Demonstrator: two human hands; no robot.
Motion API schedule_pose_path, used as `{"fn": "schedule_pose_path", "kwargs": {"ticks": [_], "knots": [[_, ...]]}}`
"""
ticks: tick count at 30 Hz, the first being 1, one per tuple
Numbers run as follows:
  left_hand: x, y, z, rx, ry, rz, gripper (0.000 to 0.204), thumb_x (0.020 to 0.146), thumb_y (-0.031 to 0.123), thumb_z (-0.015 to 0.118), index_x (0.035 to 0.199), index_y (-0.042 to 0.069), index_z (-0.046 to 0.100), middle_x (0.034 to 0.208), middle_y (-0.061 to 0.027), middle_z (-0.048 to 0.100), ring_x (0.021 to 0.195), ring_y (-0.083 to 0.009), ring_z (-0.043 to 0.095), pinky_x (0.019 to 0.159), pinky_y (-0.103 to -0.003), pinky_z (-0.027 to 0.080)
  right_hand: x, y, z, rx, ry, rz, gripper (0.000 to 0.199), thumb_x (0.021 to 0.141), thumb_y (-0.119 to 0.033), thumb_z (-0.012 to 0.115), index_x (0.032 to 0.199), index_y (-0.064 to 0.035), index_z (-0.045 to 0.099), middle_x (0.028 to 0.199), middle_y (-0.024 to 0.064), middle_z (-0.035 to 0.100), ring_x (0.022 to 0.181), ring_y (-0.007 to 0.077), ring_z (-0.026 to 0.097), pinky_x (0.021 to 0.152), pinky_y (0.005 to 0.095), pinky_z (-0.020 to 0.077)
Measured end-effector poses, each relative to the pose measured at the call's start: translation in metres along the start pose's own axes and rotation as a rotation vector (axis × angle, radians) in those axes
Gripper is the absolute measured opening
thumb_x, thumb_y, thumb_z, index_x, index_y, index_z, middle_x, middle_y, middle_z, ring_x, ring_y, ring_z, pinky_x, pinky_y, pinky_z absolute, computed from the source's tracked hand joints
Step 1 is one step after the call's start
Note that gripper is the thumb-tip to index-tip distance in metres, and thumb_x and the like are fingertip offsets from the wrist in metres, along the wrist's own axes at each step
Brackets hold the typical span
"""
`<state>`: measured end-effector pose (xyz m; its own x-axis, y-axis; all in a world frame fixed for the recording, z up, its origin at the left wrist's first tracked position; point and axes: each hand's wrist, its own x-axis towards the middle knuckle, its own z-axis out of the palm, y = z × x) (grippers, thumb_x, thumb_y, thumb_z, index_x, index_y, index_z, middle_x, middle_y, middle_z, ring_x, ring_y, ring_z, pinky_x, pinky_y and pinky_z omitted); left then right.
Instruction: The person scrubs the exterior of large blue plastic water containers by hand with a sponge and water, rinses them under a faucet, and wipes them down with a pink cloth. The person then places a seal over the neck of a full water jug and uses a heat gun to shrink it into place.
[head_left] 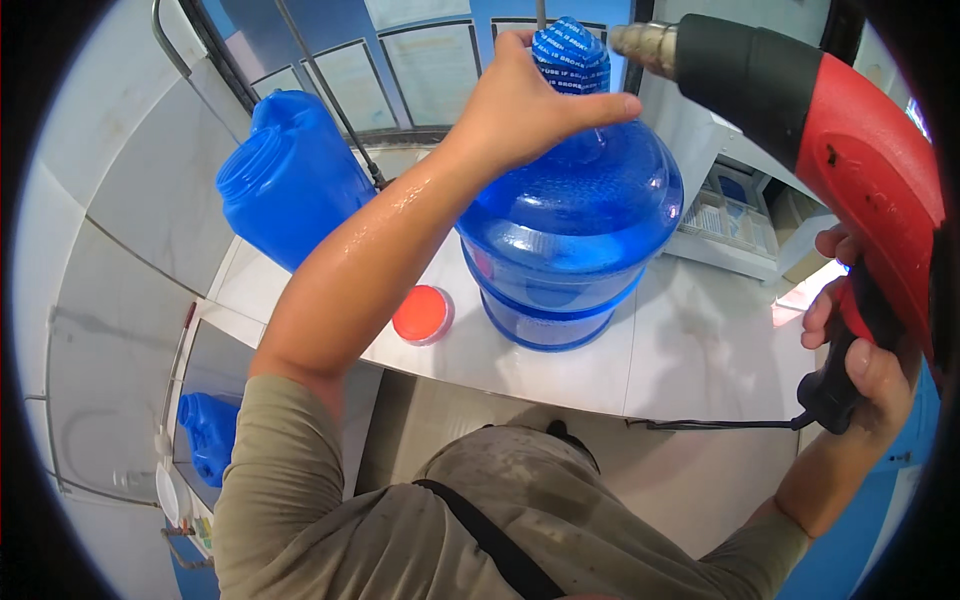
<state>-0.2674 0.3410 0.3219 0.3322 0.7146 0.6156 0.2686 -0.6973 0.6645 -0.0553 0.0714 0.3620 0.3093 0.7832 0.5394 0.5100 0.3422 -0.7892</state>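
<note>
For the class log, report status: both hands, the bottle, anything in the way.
Left hand gripping the capped neck of the water bottle. Right hand holding the heat gun, nozzle at the cap. Red lid beside the bottle, apart.

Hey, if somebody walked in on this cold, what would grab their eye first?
Most likely the big blue water bottle standing mid-counter, with the left hand gripping its sealed neck. Next, the red and black heat gun at upper right, held by the right hand, its metal nozzle aimed at the bottle's cap. A blue jerrycan stands to the left, and a small red lid lies by the bottle's base.
</note>
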Motion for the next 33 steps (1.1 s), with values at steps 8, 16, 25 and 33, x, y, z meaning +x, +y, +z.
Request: {"fn": "schedule_pose_path", "kwargs": {"ticks": [8,16,25,33], "knots": [[0.017,-0.014,0.002,0.031,-0.101,-0.016,0.036,0.071,0.033,0.087,0.092,0.005,0.075,0.083,-0.0068,0.073,0.077,-0.0159,0.070,0.076,-0.032,0.056,0.003,-0.001,-0.005,-0.018,-0.069,-0.002,0.093,0.068,-0.044,0.076,0.135,0.0113,0.046,0.123,0.0257,0.055,0.089,0.0245,0.065,0.067,0.0285,0.0577],[0.013,-0.017,-0.004,0.190,-0.106,-0.009,0.059,0.066,0.036,0.090,0.107,0.000,0.066,0.095,-0.0121,0.071,0.090,-0.0218,0.070,0.085,-0.034,0.055,0.006,0.010,-0.007,-0.004,-0.090,-0.034,0.091,0.070,-0.042,0.074,0.138,0.0100,0.045,0.123,0.0255,0.056,0.095,0.0265,0.064,0.070,0.0313,0.0589],[0.010,-0.022,-0.011,0.194,-0.202,0.086,0.100,0.059,0.041,0.096,0.130,-0.005,0.043,0.114,-0.0218,0.065,0.108,-0.0301,0.066,0.096,-0.038,0.052,0.005,0.028,-0.007,0.097,-0.058,0.033,0.091,0.064,-0.036,0.079,0.139,0.0065,0.049,0.118,0.0258,0.063,0.092,0.0276,0.069,0.072,0.0340,0.0605],[0.016,-0.047,-0.023,-0.064,-0.354,0.358,0.106,0.060,0.037,0.096,0.132,-0.008,0.034,0.113,-0.0246,0.066,0.105,-0.0376,0.068,0.099,-0.041,0.051,-0.012,0.060,0.000,0.360,-0.114,0.176,0.087,0.066,-0.025,0.083,0.139,0.0064,0.048,0.121,0.0259,0.063,0.098,0.0295,0.069,0.076,0.0369,0.0603]]}}
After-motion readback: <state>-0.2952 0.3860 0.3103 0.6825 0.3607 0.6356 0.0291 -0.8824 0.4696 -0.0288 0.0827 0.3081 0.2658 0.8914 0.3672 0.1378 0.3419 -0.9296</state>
